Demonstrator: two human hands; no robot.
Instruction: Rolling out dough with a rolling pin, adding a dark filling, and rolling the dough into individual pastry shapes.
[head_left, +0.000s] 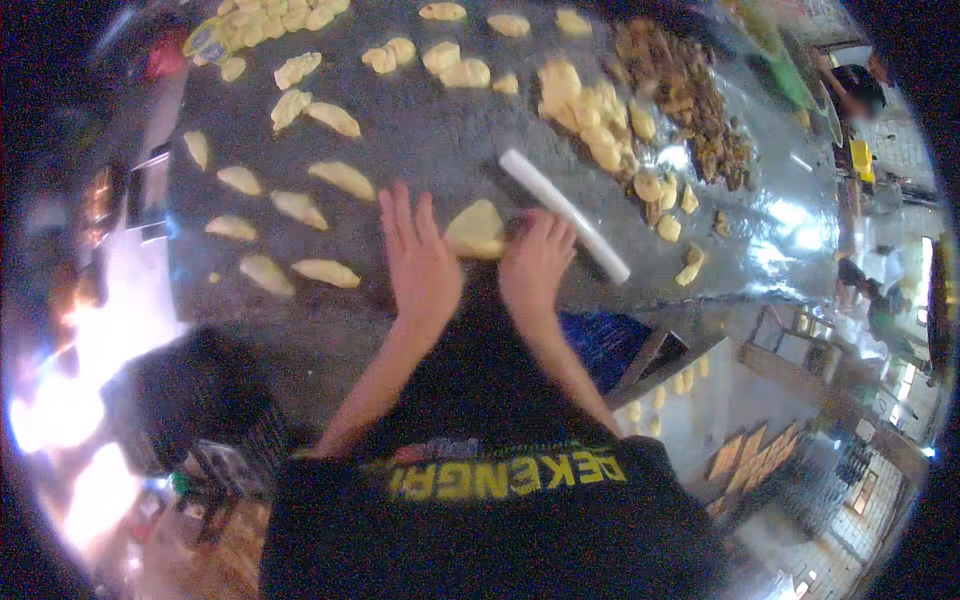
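The fingers point(401, 215) of the left hand point(427, 270) extend straight, nearly flat; the right hand's point(537, 262) bend inward, their grip unclear. Between them lies a flat dough piece point(476, 228). Right of the fingers slants a white rolling pin point(566, 216); leftward, shaped pieces point(298, 208). Bare table point(440, 135) opens ahead, its near edge beneath the forearms.

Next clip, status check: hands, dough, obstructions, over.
Left hand flat, fingers extended; right hand opposite, grip unclear. Pale dough piece on the table between them. White rolling pin close by right hand, possibly in the way.
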